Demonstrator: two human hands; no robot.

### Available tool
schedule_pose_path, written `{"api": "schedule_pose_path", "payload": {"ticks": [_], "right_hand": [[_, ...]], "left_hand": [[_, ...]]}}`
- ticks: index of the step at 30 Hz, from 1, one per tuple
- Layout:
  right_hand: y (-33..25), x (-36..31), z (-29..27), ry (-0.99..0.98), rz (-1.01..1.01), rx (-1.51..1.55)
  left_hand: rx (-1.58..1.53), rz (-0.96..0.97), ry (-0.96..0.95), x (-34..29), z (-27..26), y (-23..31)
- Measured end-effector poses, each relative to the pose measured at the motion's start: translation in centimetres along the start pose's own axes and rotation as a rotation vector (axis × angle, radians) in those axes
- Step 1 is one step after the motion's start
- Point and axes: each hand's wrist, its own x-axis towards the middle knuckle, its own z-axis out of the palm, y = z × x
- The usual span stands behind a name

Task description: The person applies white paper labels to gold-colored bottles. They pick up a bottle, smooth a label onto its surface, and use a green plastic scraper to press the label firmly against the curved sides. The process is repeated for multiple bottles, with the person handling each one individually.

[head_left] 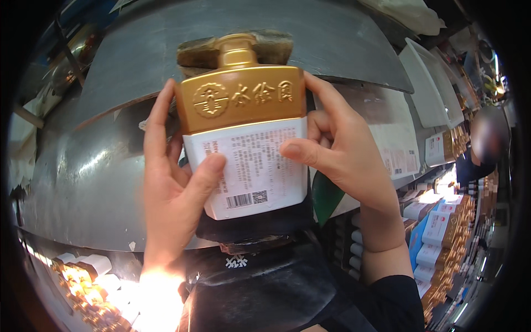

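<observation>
A flat, wide-shouldered bottle (243,105) stands neck up in front of me, gold on its shoulders and neck, white below with fine print and a barcode. My left hand (177,182) wraps its left side, thumb lying on the white face and fingers along the edge. On the other side my right hand (337,138) grips the right edge, its thumb pressing the printed face. Behind the neck shows a worn wooden block (196,53). Dark padding (254,221) lies just below the bottle's base. The bottle's back is hidden.
A grey metal worktable (94,160) spreads ahead and to the left. Printed label sheets (387,135) lie at the right, near a white plastic bin (426,83). Rows of gold-and-white bottles (437,238) stand lower right, more bottles (91,276) lower left. Another person (481,149) is at far right.
</observation>
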Motion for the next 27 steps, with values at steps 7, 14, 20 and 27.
{"api": "schedule_pose_path", "payload": {"ticks": [7,14,20,27], "right_hand": [[0.1,0.0,0.2,-0.028,-0.011,0.016],[0.1,-1.1,-0.2,-0.077,0.001,-0.018],[0.7,-2.2,0.9,0.001,-0.083,-0.214],[0.6,-2.3,0.8,-0.009,-0.078,-0.23]], "left_hand": [[-0.034,-0.027,0.004,-0.3,0.4,0.1],[-0.093,0.007,-0.087,-1.2,-0.9,-0.2],[-0.045,-0.056,-0.11,-2.1,-0.5,0.0],[-0.061,-0.053,-0.126,-2.1,-0.7,-0.3]]}}
